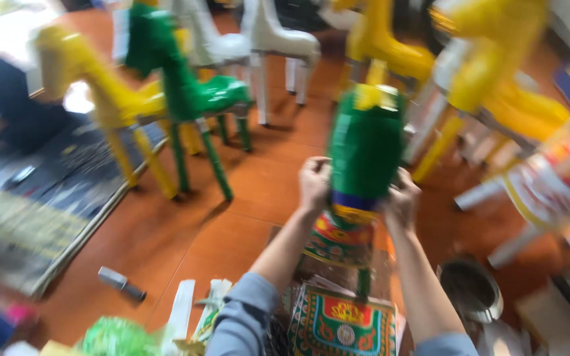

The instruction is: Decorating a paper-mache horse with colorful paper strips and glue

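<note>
Here both hands, the left hand (314, 181) and the right hand (402, 198), are closed on the flanks of a green paper horse figure (366, 148), holding it up over the orange floor (245, 217). The step in hand looks like fitting its patterned red-and-green saddle cloth (339, 238); smoothing that cloth flat against the body would need a steady grip.

Motion blur smears the whole head view. The green paper horse (366, 148) between the hands shows no fine edges, and its lower body is covered by a patterned cloth (340, 238). The left hand (314, 182) and right hand (401, 201) each press a flank, but the fingers melt together — their grip cannot be read. The yellow horses (496, 72) on the right are cut by the top edge. A dark-clothed person (1, 99) at far left runs off the frame.
</note>
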